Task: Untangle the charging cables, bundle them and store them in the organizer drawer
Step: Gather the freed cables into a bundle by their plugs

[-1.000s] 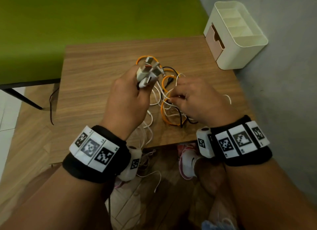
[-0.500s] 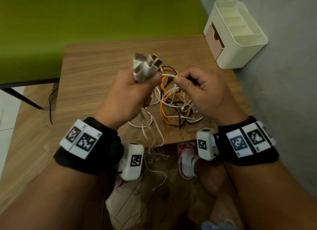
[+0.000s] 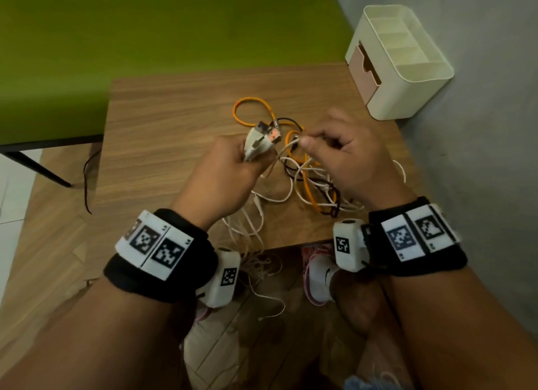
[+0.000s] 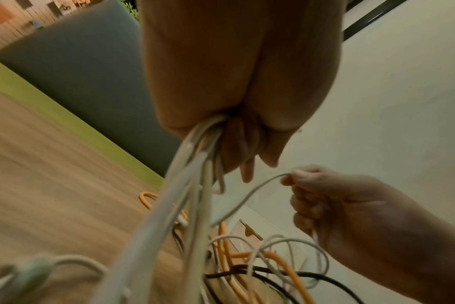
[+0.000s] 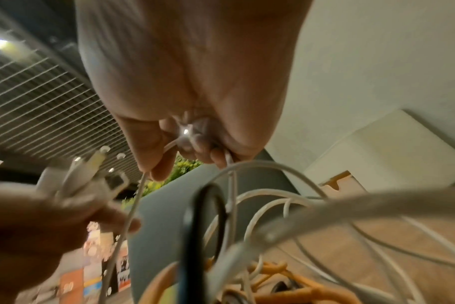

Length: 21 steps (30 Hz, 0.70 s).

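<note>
White, orange and black charging cables (image 3: 308,180) are lying tangled near the table's front edge; the cream organizer (image 3: 407,78) is sitting at its far right corner.

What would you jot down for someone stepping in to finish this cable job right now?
Left hand: grips a bunch of white cables just below their USB plugs, the cables trailing off the table edge.
Right hand: pinches a single white cable and holds it up from the pile.
Tangle of white, orange and black cables lies on the wooden table.
Organizer stands at the far right corner, drawer looks closed.
Done: several plug ends gathered.
Left: finish untangling, bundle, store in the drawer.
</note>
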Available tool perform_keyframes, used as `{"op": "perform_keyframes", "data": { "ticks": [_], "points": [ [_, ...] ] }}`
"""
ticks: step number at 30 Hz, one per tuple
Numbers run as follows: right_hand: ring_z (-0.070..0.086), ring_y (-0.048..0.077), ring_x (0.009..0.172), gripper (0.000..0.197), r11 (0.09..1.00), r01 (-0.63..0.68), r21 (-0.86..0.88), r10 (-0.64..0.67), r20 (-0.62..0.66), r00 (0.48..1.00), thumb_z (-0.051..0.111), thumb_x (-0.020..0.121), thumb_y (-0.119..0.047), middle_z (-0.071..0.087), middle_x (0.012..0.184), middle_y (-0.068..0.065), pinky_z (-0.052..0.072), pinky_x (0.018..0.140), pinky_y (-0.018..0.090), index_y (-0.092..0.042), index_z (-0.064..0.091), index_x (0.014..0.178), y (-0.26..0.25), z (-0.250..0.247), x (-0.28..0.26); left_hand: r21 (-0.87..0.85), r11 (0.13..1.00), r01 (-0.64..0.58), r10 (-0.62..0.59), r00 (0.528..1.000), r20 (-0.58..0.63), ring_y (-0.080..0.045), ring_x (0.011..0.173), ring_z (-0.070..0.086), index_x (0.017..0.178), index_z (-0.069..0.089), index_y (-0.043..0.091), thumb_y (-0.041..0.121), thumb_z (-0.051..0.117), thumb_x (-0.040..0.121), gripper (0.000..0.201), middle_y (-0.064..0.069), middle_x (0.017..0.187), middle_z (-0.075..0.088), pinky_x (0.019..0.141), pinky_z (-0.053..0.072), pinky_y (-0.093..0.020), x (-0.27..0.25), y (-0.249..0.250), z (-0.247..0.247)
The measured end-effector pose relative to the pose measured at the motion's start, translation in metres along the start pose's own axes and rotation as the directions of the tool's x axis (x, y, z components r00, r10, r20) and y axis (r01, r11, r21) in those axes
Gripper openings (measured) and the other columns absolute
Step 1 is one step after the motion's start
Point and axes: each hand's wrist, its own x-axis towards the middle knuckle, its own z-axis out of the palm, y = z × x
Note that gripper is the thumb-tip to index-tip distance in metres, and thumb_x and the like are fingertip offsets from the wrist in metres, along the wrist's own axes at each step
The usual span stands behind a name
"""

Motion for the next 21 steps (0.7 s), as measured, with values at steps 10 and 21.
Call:
{"op": "perform_keyframes", "data": {
  "ticks": [10,21],
  "points": [
    [0.052,0.002,0.073,0.008,0.998,0.061,0.024,-0.062,0.018,0.998,0.062,0.095,-0.018,0.057,0.083,-0.006,0.040,0.066,0.014,-0.012,0.067,0.092,-0.002,0.013,0.000,-0.240,0.965,-0.103,0.086,0.993,-0.079,0.000,0.045,0.039,0.073,0.056,0.011,0.023,0.060,0.089,0.021,0.016,0.050,0.048,0.052,0.033,-0.032,0.002,0.004,0.004],
    [0.055,0.011,0.068,0.012,0.964,-0.241,0.109,0.226,0.130,0.965,0.059,0.098,-0.023,0.061,0.076,-0.004,0.050,0.065,0.035,-0.026,0.063,0.087,0.007,0.026,0.001,-0.707,0.702,-0.083,-0.062,0.982,-0.176,-0.008,0.040,0.020,0.075,0.055,0.013,0.020,0.051,0.098,0.024,0.009,0.047,0.026,0.044,0.020,-0.020,0.007,-0.007,-0.030]
  ]
}}
